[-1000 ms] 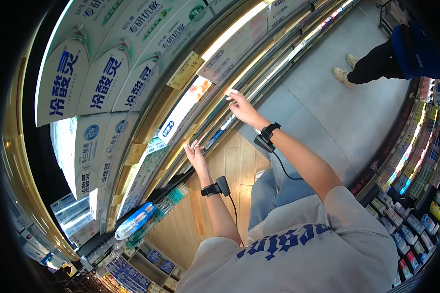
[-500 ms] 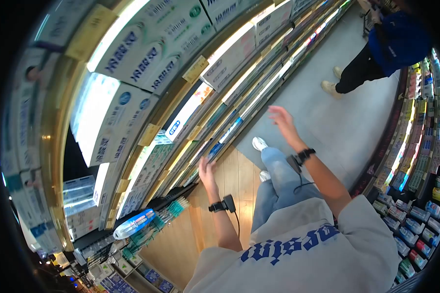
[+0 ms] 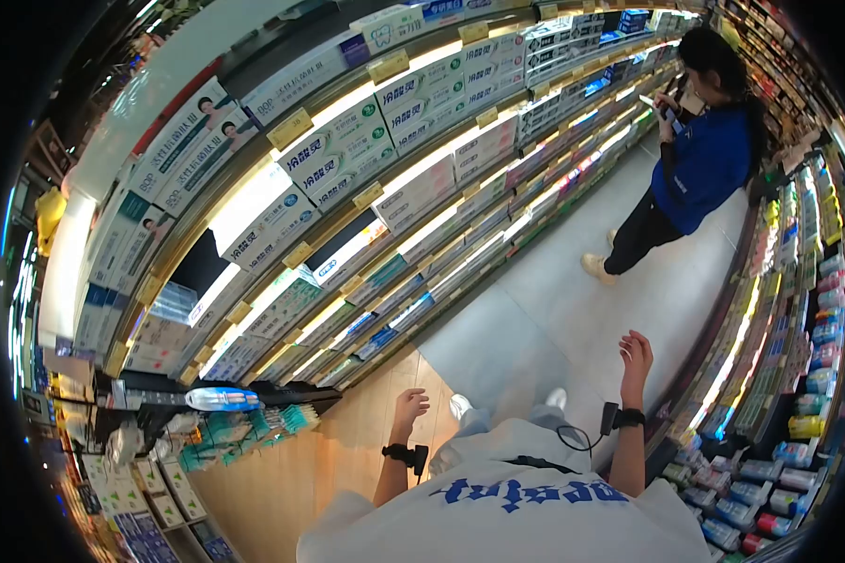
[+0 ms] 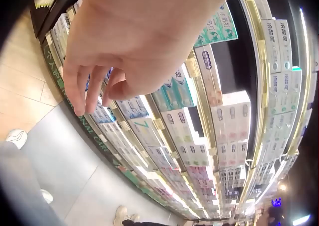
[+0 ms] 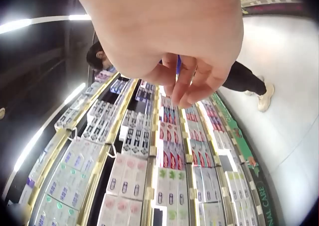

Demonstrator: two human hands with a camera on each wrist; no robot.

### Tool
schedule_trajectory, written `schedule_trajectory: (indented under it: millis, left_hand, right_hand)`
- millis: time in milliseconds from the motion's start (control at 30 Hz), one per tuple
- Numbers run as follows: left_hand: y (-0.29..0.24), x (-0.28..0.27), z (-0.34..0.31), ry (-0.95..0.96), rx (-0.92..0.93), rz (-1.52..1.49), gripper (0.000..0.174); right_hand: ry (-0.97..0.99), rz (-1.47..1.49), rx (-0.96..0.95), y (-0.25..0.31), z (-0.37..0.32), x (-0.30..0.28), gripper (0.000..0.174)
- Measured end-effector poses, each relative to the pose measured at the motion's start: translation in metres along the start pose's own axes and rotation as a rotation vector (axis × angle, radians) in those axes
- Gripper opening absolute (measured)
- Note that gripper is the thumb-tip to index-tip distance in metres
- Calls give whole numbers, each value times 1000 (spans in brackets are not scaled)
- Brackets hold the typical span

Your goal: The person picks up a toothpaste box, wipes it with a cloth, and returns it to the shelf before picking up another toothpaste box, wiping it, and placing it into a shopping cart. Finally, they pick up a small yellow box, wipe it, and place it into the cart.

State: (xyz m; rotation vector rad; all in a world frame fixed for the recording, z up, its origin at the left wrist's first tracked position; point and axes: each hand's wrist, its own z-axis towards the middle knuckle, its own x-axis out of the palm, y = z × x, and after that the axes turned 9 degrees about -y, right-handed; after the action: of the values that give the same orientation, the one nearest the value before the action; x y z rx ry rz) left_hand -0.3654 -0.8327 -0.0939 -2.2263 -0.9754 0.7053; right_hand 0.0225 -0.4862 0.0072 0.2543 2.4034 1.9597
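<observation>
My left hand [image 3: 410, 408] hangs in front of my body over the wooden floor, fingers loosely bent and holding nothing. Off to the right, my right hand [image 3: 635, 357] is raised over the grey floor, its fingers relaxed with nothing between them. Both hands are apart from the shelves. Nearest the left hand are the lower shelf rows of toothpaste boxes [image 3: 376, 342]. In the left wrist view the loosely bent fingers [image 4: 79, 89] overlap boxed toothpaste. The right wrist view has the curved fingers [image 5: 192, 81] in front of similar rows, including red-marked boxes [image 5: 172, 156].
Long shelves of toothpaste boxes [image 3: 422, 103] run along the left. A person in a blue top [image 3: 709, 164] stands further down the aisle, holding a phone [image 3: 665, 113]. Another shelf with packs [image 3: 751, 493] lines the right. Toothbrush packs [image 3: 221, 400] hang at the near shelf end.
Both hands have drawn back from the shelf toward my body, the right one swinging out to the right. The head view has tilted up, showing more shelves and the whole other person.
</observation>
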Motion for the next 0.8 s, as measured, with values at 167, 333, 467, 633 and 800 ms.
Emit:
schedule_trajectory:
  millis: [167,333,467,633,800]
  left_hand:
    - [-1,113,1,169,165,61,27]
    - [-10,257,-42,382,188,237,30]
    - [-49,356,-115,447,154,456,36]
    - [-91,511,-165,552,262,490,39]
    - [-151,712,-199,918,650,605,36]
  right_hand:
    - [103,-41,8,30,47,-104,27]
    - [55,-102,-22,55,98,-256,25]
    - [-104,25,35,55,144,-359,24]
    - [-166,106,20,70,226,-415,24]
    - [-164,72,-24,78,348,-454,23]
